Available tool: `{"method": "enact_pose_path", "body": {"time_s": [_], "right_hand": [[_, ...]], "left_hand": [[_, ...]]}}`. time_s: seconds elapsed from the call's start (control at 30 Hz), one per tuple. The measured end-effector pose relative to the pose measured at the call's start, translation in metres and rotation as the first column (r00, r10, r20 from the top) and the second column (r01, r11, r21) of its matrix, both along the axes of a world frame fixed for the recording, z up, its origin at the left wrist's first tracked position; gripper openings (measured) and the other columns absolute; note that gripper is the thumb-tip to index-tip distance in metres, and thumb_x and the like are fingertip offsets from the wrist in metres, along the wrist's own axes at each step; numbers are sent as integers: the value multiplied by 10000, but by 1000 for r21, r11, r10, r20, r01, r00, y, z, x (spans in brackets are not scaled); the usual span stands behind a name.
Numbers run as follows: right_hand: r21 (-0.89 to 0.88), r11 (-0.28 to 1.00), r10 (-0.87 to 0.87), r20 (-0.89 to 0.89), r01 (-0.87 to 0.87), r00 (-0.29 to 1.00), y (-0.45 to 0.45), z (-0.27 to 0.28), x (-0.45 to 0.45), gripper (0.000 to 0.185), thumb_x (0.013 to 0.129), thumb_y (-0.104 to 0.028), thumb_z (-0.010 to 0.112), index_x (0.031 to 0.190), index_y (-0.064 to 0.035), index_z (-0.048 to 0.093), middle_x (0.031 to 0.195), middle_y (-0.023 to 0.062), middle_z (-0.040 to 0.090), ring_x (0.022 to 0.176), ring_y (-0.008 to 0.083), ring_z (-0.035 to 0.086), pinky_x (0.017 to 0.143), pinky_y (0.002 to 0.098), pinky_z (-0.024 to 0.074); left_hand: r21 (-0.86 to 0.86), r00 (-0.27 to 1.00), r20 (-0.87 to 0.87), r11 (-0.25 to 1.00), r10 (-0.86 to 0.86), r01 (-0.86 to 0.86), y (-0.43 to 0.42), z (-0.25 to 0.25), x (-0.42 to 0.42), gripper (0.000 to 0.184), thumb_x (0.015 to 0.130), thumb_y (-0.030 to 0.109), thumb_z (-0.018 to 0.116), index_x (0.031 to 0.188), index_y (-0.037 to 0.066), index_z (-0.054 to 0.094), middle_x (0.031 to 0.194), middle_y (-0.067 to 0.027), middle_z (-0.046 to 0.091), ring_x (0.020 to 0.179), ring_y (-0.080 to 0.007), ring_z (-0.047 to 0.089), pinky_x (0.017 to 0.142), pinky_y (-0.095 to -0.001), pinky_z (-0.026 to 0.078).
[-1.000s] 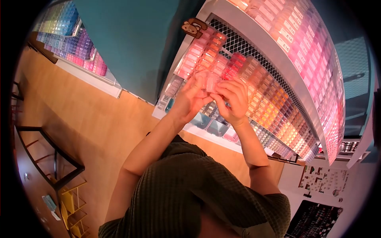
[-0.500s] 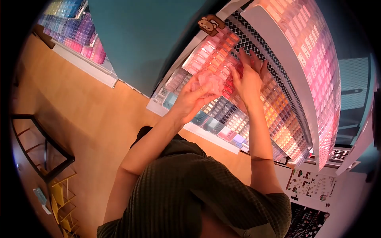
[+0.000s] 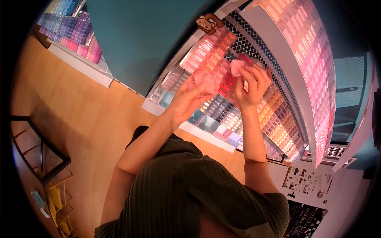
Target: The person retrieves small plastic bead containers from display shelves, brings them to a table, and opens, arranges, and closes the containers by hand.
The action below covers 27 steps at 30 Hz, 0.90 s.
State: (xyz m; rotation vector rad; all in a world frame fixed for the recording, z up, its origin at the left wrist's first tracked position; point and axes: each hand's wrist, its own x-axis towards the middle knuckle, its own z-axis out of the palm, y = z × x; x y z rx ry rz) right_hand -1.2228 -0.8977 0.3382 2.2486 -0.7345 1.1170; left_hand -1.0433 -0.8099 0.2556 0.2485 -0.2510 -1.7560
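Observation:
My left hand [image 3: 185, 97] is closed around several pink clear containers [image 3: 206, 84] in front of the shelf. To its right, my right hand [image 3: 254, 85] pinches a small pink container [image 3: 237, 68] between thumb and fingers, with a small gap between the two hands. Behind both hands, rows of small clear boxes [image 3: 200, 51] run from pink and red to orange and brown. What lies behind my right fingers is partly hidden.
A brown bear-shaped decoration [image 3: 207, 24] sits at the shelf's upper corner. Pink boxes fill the upper shelf [image 3: 313, 67]. Small baskets [image 3: 209, 123] line the lower edge. At the left are another coloured rack [image 3: 75, 29], a black-framed chair [image 3: 55, 172] and a yellow rack [image 3: 57, 198].
My right hand first left the containers by my left hand and reached to the shelf. Now it has drawn back slightly with a pink container in its fingers. The view has shifted somewhat.

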Motion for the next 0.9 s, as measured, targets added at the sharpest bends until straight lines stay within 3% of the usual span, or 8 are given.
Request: {"method": "enact_pose_path", "body": {"time_s": [0.3, 0.5, 0.6, 0.7, 0.8, 0.9], "right_hand": [[-37, 998, 53, 30, -52, 998, 12, 2, -12, 400, 664, 38, 768, 984, -106, 578, 1013, 42, 629, 1048, 275, 600, 1076, 472, 380], [77, 985, 111, 383, -152, 917, 7, -10, -5, 338, 692, 38, 742, 947, -98, 567, 982, 77, 643, 1005, 281, 599, 937, 412, 431], [121, 985, 85, 268, -121, 960, 10, -9, -10, 335, 770, 5, 764, 988, -68, 520, 1047, 98, 610, 1094, 264, 560, 1032, 419, 416], [144, 975, 106, 374, -170, 921, 8, -12, -7, 342, 777, 5, 771, 1013, -53, 530, 1063, 101, 612, 1068, 248, 572, 1032, 404, 413], [236, 969, -12, 323, -69, 946, 6, -11, -4, 355, 791, -15, 787, 1044, -36, 539, 1056, 112, 617, 1036, 231, 594, 1007, 383, 431], [208, 970, 18, 444, -123, 896, -1, -19, -1, 364, 796, -34, 797, 1061, -21, 548, 1037, 113, 634, 997, 227, 620, 957, 357, 463]], "left_hand": [[-52, 999, -26, 998, -18, 17, 2, 1, -4, 526, 1012, 190, 603, 1472, 75, 376, 1379, -132, 534, 1289, -271, 539, 1107, -451, 449], [-23, 999, -28, 1000, -17, 16, 4, 1, -3, 492, 998, 152, 621, 1442, 81, 424, 1357, -121, 549, 1266, -263, 556, 1085, -456, 468], [-12, 999, -38, 1000, -16, 16, 5, 1, -1, 486, 992, 139, 631, 1432, 80, 435, 1347, -115, 552, 1252, -257, 565, 1069, -456, 482], [4, 999, -39, 1000, -10, 10, 6, 0, 2, 498, 993, 142, 629, 1439, 71, 420, 1351, -116, 547, 1248, -256, 566, 1063, -456, 484], [-12, 1000, -16, 1000, 12, -12, 7, -2, 3, 506, 1007, 185, 608, 1463, 76, 417, 1360, -123, 553, 1258, -260, 564, 1088, -439, 463], [-36, 1000, 5, 999, 13, -13, 8, -1, 6, 516, 1013, 211, 601, 1476, 78, 416, 1356, -125, 565, 1264, -257, 563, 1101, -425, 455]]}}
